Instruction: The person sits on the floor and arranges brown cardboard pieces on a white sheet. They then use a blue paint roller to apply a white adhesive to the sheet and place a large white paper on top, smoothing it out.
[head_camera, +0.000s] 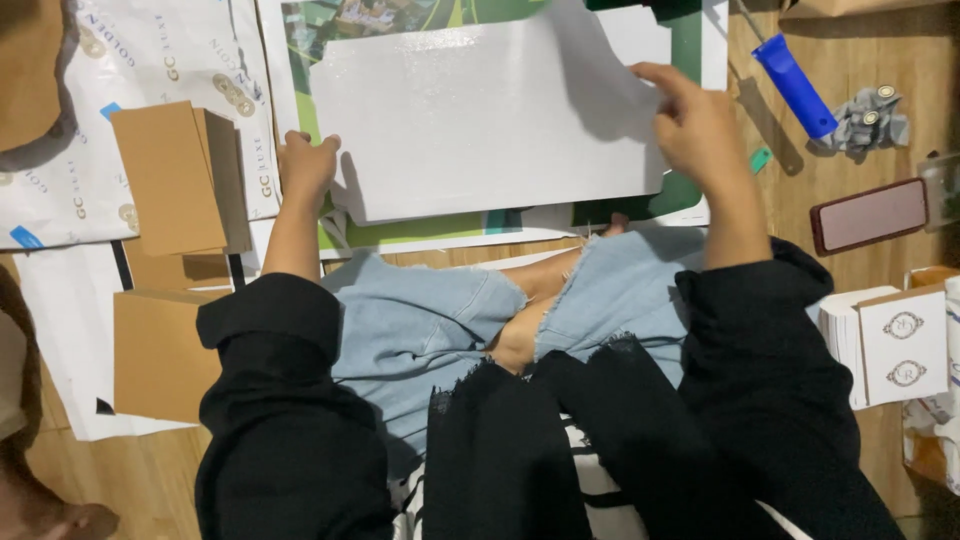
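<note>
Presently:
- White sheet: flat on a green cutting mat, above the knees.
- Left hand: fingers curled on its left edge.
- Right hand: fingers pinching its upper right corner.
- Step, judged: positioning the sheet; a square, steady hold on both edges seems wanted.
- Blue-handled tool: right, untouched.

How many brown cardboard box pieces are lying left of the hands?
2 plain brown cardboard box pieces: one folded piece beside the left hand, one larger piece below it by the left sleeve. More may be hidden beyond the frame edge.
</note>
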